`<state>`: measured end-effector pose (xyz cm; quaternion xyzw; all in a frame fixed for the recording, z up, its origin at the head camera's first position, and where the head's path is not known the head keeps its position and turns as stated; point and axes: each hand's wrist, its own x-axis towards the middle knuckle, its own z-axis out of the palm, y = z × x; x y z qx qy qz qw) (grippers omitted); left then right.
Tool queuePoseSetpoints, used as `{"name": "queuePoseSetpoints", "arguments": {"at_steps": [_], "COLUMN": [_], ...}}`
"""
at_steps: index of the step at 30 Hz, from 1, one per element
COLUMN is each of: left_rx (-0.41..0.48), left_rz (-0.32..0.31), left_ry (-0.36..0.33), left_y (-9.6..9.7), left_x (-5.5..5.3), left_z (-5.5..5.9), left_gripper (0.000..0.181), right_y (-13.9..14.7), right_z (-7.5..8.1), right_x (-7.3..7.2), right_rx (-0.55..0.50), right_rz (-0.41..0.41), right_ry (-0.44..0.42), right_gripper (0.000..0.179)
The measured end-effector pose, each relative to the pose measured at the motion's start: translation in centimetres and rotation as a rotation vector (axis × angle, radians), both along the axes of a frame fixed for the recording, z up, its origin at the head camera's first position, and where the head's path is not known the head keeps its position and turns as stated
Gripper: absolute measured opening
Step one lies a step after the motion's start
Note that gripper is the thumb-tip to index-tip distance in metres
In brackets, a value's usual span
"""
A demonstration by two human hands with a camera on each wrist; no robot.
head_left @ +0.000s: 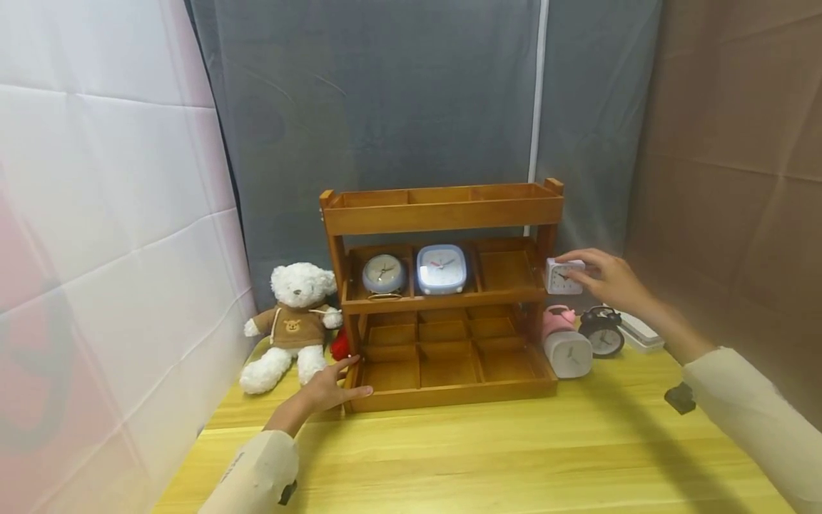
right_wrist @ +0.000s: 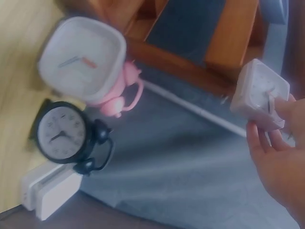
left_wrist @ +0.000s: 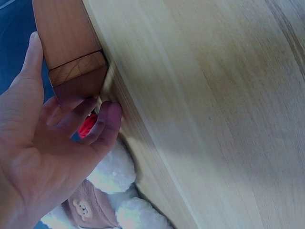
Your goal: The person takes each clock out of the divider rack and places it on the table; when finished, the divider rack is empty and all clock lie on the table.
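Small white clock [right_wrist: 260, 85] — in the right grip [right_wrist: 280, 157]

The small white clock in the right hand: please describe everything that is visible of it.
The small white clock is a rounded square block, plastic by its look, with a pale face, dark hands and hour marks. The right hand pinches it, thumb across the face. It is held roughly upright, off the table, beside the right end of the wooden shelf; whether they touch is unclear.
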<state>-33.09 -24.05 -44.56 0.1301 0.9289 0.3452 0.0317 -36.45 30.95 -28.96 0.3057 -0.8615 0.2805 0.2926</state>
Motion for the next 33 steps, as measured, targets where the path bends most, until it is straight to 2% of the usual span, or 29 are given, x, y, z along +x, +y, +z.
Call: {"name": "queuePoseSetpoints", "arguments": {"at_steps": [5, 12, 16, 20, 24, 30, 33], "left_rx": [-0.003, -0.005, -0.003, 0.0, -0.004, -0.009, -0.01], "left_rz": [-0.003, -0.003, -0.011, -0.008, -0.002, 0.003, 0.005], "left_ry": [0.001, 0.0, 0.006, -0.002, -0.007, -0.003, -0.013], "left_y": [0.0, 0.1, 0.1, 0.1, 0.1, 0.0, 0.1], "left_x": [-0.1, -0.1, 0.0, 0.1, 0.1, 0.0, 0.1], "left_z": [0.1, 0.3, 0.3, 0.3, 0.3, 0.1, 0.2], "left_gripper": [0.091, 0.091, 0.092, 0.092, 0.092, 0.091, 0.092], "right_y": [2.3, 4.8, 6.4, 7.9, 9.3, 10.6, 10.9], "right_z": [-1.1, -3.2, -4.9, -6.9, -8.8, -11.6, -13.0], "right_x": [0.8, 1.4, 1.4, 1.4, 1.7, 2.1, 2.0], "right_rx": [-0.012, 0.031, 0.077, 0.054, 0.016, 0.061, 0.081], "right_rz": [-0.035, -0.069, -0.094, -0.067, -0.064, -0.144, -0.151], "right_ry": [-0.081, -0.085, -0.04, -0.012, -0.048, -0.073, -0.067], "right_gripper": [0.027, 0.027, 0.028, 0.029, 0.028, 0.029, 0.029]}}
